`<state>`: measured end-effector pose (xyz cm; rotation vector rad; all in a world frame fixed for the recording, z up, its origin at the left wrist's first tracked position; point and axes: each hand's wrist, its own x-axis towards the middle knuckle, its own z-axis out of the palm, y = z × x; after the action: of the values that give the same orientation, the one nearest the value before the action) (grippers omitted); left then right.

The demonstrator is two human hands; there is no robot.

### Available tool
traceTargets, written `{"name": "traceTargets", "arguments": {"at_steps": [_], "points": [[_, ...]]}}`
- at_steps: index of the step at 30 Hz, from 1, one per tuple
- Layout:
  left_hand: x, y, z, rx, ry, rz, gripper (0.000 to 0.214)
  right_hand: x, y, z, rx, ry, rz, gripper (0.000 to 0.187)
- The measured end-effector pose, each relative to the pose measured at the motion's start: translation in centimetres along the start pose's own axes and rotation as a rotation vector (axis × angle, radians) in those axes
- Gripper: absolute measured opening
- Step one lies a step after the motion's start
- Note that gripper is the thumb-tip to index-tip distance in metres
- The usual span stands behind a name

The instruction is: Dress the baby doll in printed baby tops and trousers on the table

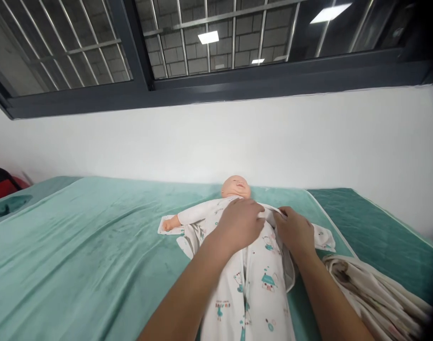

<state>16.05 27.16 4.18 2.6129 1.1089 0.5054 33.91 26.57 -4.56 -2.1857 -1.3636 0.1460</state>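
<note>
Two bare hands meet over the chest of a baby doll (235,187) that lies on its back on a pale green, velvety blanket (95,246), its bald, smooth head toward a plain white wall (166,147). The left hand (242,222) lies half-curled across the front of a white printed garment (269,279), its fingertips bent over the cloth; whether they grip it cannot be told. The right hand (295,231), nearly closed, pinches a pale edge of the garment between thumb and fingers at the doll's other shoulder. The hands hide most of the chest, and the frame's lower edge cuts off the garment's legs and both forearms.

On the left of the view, a white-covered arm ends in a bare doll hand (171,223), resting over a printed sleeve end (163,226). On the right, another printed sleeve (324,237) stretches out flat (whether an arm fills it is impossible to see). Nor can it be told whether legs lie inside the lower part, where a long front opening runs down between cloth dotted with small teal houses and animals.

A crumpled cream cloth (375,293) lies in loose folds near the right forearm, partly lost in the dark corner. Darker green fabric (379,222) spreads beside the blanket. A red and black object (1,184), cropped at left, is hard to identify. Above, metal bars (234,33) cross a dark-framed window (273,78).
</note>
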Motion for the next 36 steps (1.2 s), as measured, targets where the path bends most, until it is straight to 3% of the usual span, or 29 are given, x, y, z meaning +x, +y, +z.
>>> {"name": "traceTargets", "arguments": {"at_steps": [4, 7, 11, 19, 28, 36], "points": [[5.0, 2.3, 2.5, 0.351, -0.315, 0.047, 0.024, -0.1, 0.1, -0.3, 0.009, -0.015, 0.007, 0.032], [7.0, 3.2, 4.3, 0.436, -0.417, 0.009, 0.033, -0.2, 0.3, -0.5, 0.024, -0.021, -0.019, 0.025], [8.4, 3.1, 5.2, 0.465, -0.463, -0.030, 0.034, 0.0, 0.3, -0.6, 0.024, -0.034, -0.002, 0.021], [9.9, 1.9, 3.9, 0.534, -0.489, -0.081, 0.033, 0.8, 0.6, -0.4, 0.089, 0.000, 0.137, 0.025], [10.8, 1.3, 6.4, 0.529, -0.609, 0.127, 0.031, 1.3, 0.9, -0.5, 0.049, -0.102, 0.144, 0.032], [10.5, 0.5, 4.0, 0.583, -0.505, 0.142, 0.034, 2.2, 3.1, -0.3, 0.272, -0.047, 0.178, 0.028]]}}
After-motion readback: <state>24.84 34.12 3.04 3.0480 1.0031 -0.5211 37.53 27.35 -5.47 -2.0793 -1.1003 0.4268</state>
